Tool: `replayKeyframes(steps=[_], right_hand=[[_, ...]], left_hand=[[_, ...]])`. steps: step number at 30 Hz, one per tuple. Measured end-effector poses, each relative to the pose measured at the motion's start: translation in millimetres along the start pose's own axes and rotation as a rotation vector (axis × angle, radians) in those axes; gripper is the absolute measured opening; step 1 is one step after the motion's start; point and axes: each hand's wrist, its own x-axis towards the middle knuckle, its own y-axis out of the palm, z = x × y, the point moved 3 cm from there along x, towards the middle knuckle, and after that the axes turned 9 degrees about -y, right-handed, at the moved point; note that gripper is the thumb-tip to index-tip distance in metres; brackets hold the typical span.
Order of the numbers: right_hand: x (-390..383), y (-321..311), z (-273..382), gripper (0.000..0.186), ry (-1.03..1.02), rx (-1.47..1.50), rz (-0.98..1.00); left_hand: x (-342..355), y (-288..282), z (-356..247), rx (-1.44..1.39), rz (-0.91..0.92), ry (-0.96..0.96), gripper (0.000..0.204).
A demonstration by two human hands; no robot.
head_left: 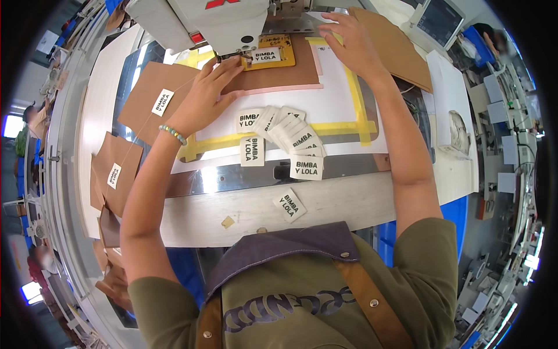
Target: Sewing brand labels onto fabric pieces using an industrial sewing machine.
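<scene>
A white sewing machine head (218, 26) stands over a flat brown panel (285, 77). Below its needle area, a yellow frame (289, 57) surrounds a white label (265, 56) with dark print. My left hand (209, 96), with a beaded bracelet at the wrist, lies with fingers stretched out by the panel's left side, fingertips close to the presser foot. To the right of the machine, my right hand (356, 46) is open, fingers spread near the far right edge of the white sheet (340, 87). It holds nothing. Several loose white labels (290, 131) overlap nearer to me.
Yellow tape (343, 127) borders the white sheet. At the left, brown panels (139, 96) bear labels, with a thread running across them. More brown panels (401, 49) lie at the far right, near a control screen (439, 23). A single label (290, 205) rests by the table's front edge.
</scene>
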Motion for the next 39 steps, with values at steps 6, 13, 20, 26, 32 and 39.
replayKeyframes(steps=[6, 13, 20, 26, 32, 39], right_hand=[[0.7, 3.6, 10.2, 0.026, 0.113, 0.171, 0.020], [-0.5, 5.5, 14.1, 0.029, 0.139, 0.270, 0.008], [-3.8, 10.6, 8.6, 0.028, 0.135, 0.314, 0.033], [-3.5, 12.7, 6.6, 0.028, 0.090, 0.255, 0.034], [-4.7, 11.8, 7.9, 0.028, 0.142, 0.306, 0.039], [-6.1, 15.0, 5.7, 0.028, 0.164, 0.320, 0.079]], left_hand=[[7.7, -0.4, 2.3, -0.019, 0.019, 0.065, 0.051], [10.0, -2.0, 1.2, -0.083, 0.061, 0.080, 0.049], [17.4, 1.7, 4.1, -0.089, 0.025, 0.143, 0.047], [17.5, 2.8, 6.5, -0.098, 0.029, 0.149, 0.046], [17.2, 0.3, 5.4, -0.088, 0.012, 0.170, 0.046], [23.2, 3.4, 8.6, -0.091, -0.007, 0.123, 0.045]])
